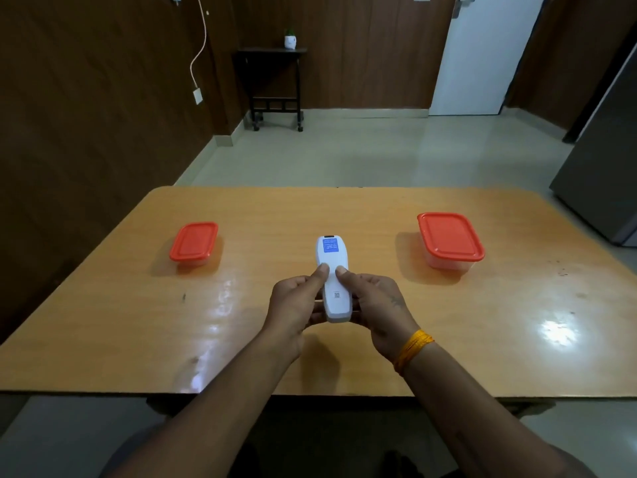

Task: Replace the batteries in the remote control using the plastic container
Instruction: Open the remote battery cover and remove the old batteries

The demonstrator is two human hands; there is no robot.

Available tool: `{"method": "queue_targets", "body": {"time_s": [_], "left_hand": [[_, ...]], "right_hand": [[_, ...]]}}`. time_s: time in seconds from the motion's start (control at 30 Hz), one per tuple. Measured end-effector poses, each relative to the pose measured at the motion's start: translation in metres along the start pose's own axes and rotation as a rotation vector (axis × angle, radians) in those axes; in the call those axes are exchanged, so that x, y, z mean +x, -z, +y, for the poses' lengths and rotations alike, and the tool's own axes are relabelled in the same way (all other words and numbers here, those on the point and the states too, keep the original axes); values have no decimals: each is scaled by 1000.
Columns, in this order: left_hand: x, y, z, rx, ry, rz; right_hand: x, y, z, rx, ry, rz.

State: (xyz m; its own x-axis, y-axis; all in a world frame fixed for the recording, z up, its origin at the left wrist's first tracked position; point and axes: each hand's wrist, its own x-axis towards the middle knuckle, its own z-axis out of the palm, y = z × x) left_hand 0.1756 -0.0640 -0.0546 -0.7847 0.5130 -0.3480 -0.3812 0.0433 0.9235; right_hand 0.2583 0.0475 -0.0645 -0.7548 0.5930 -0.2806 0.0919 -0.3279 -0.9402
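Note:
A white remote control (331, 260) is held back side up above the middle of the wooden table (379, 357), a blue label near its far end. My left hand (296, 305) grips its near end from the left and my right hand (375, 305) from the right. Both thumbs press side by side on the back cover. A small plastic container with a red lid (193, 241) stands at the left. A larger plastic container with a red lid (450, 239) stands at the right. Both lids are on.
A grey cabinet (606, 174) stands past the table's right far corner. Across the tiled floor are a dark side table on wheels (274, 88) with a small potted plant and a white door (482, 53).

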Motion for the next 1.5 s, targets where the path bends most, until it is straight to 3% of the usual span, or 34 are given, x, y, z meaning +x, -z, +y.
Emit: {"method": "queue_targets", "body": {"time_s": [0.5, 0.93, 1.0, 1.1, 1.23, 1.37, 1.5], "left_hand": [[12, -10, -10, 45, -80, -19], [15, -6, -8, -33, -34, -29], [17, -6, -11, -43, -33, -3], [18, -7, -12, -73, -29, 38], [17, -6, -12, -73, -20, 68], [18, -3, -9, -26, -24, 52], [23, 2, -6, -13, -31, 94]], "right_hand": [[11, 9, 8, -85, 150, 39], [10, 17, 5, -122, 77, -18], [10, 17, 12, -268, 152, 70], [6, 18, 15, -707, 376, 274], [-5, 11, 19, -932, 484, 234], [-7, 11, 20, -927, 533, 232], [-4, 15, 12, -771, 431, 237]]}}
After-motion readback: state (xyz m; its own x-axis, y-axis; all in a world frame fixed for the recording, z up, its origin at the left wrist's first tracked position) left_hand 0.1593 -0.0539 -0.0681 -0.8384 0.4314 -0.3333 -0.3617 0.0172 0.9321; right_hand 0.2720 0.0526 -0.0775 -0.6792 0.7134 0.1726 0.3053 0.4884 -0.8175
